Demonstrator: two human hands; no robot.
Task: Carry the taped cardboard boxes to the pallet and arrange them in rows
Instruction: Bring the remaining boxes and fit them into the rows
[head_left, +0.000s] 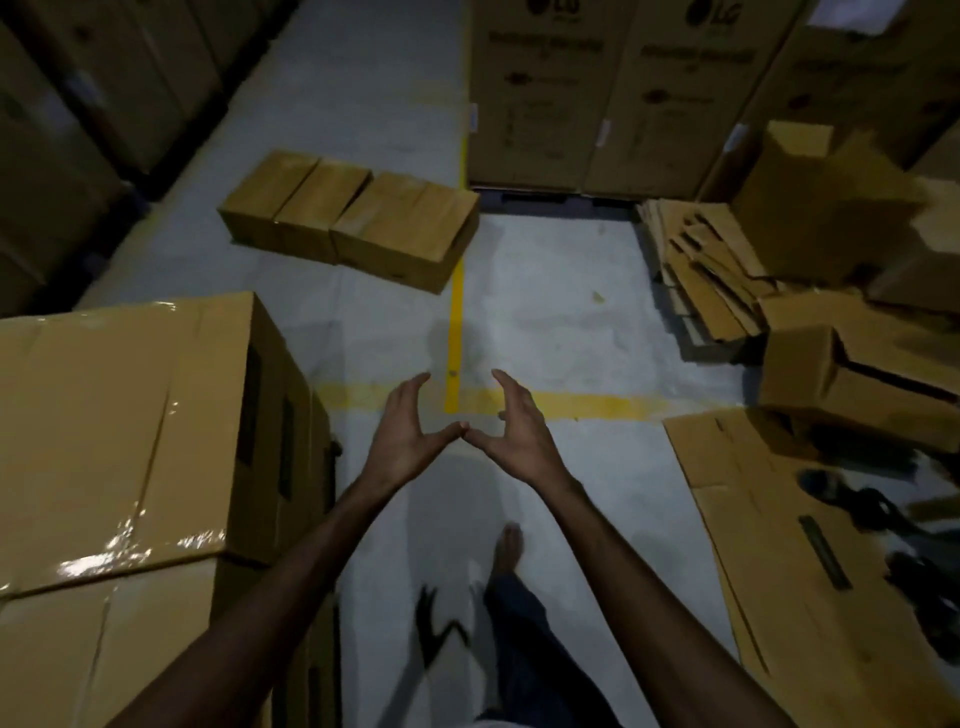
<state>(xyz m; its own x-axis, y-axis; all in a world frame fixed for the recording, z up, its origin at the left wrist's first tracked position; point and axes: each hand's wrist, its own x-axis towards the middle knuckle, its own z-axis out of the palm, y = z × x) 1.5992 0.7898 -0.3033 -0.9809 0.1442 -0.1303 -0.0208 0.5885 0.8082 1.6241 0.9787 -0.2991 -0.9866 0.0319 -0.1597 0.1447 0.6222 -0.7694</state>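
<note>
Judging by empty hands, the fetch step is current: left hand (404, 441) and right hand (519, 439) hold nothing, fingers (410, 389) spread and curved. Taped boxes (348, 218) sit well beyond the fingertips; next, step closer and grip one.

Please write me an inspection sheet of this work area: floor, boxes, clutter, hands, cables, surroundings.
Surface: grey floor marked with yellow lines.
Job's things: taped boxes stacked at left; row of small boxes on the floor ahead.
Clutter: flattened cardboard and open boxes at right; dark objects on a flat sheet, unclear what they are.
Hands: left hand and right hand open, empty, thumbs close together.
Cables: nothing seen.
Surroundings: tall cartons behind; dim light.
</note>
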